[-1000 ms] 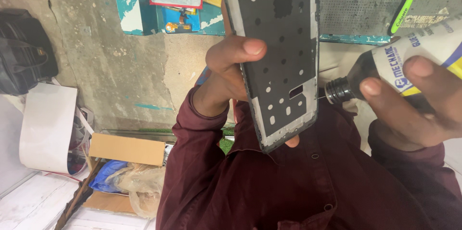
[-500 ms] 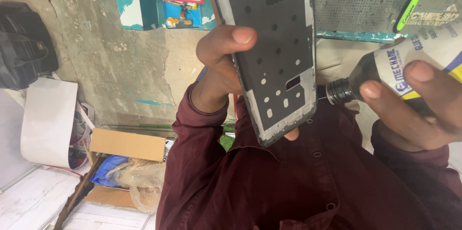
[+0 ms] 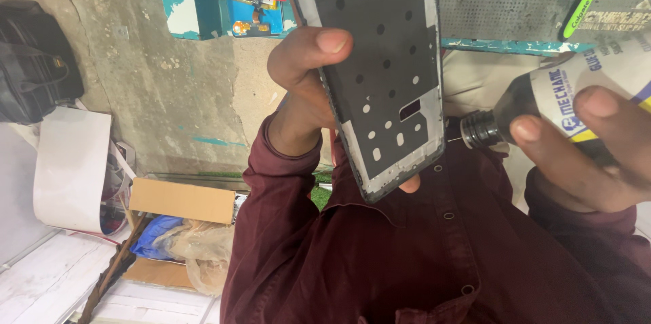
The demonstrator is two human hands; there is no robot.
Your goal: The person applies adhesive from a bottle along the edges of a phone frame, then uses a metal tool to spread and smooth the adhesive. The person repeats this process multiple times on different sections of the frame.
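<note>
left hand (image 3: 305,93) grip closed on flat dark perforated phone frame (image 3: 383,73), thumb across its face | right hand (image 3: 583,154) grip wrapped round glossy glue tube (image 3: 576,87), black threaded nozzle just beside frame's edge | versus earlier: frame slightly higher, nozzle still at edge

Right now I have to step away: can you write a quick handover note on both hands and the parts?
Left hand: holds the dark phone frame up by its long edges, thumb on the near edge, a fingertip showing at the bottom corner.
Right hand: grips the glue tube, its thin needle tip touching or just short of the frame's right edge near the lower end.
Done: tube uncapped and aimed at the frame. No glue bead is visible on the frame.
Left: any glue along the edge; cannot tell how much is laid.
Behind: a cardboard box and a white roll.
</note>
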